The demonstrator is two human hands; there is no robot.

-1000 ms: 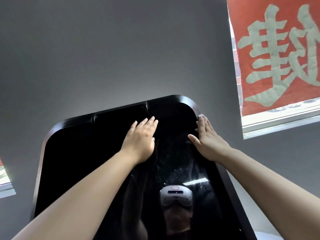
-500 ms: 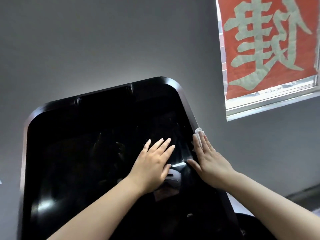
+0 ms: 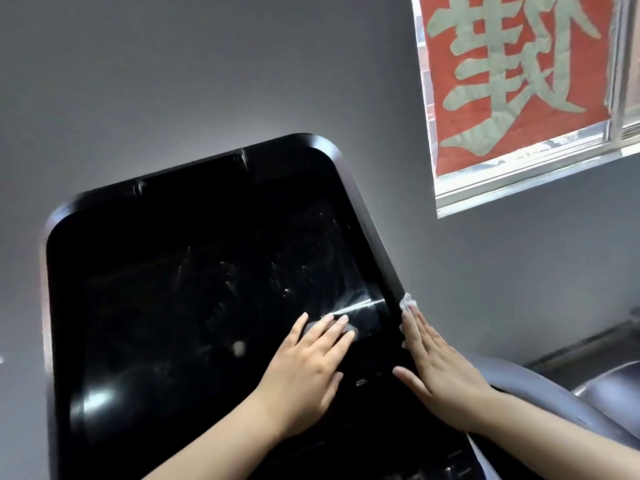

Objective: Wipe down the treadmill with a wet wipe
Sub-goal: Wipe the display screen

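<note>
The treadmill's glossy black console screen (image 3: 173, 306) fills the middle of the head view, tilted back toward a grey wall. My left hand (image 3: 308, 372) lies flat on the glass at its lower right, fingers straight. My right hand (image 3: 436, 368) presses with straight fingers on the screen's right rim. A white wet wipe (image 3: 408, 303) sits under those fingers, and only its crumpled tip shows beyond the fingertips.
A grey treadmill handrail (image 3: 554, 386) curves past the screen's lower right. A window with a red banner bearing a pale character (image 3: 512, 77) is set in the grey wall (image 3: 173, 81) at upper right.
Both hands have slid down the screen, the right one dragging the wipe along the right rim from the top corner to the lower part. The view has tilted down.
</note>
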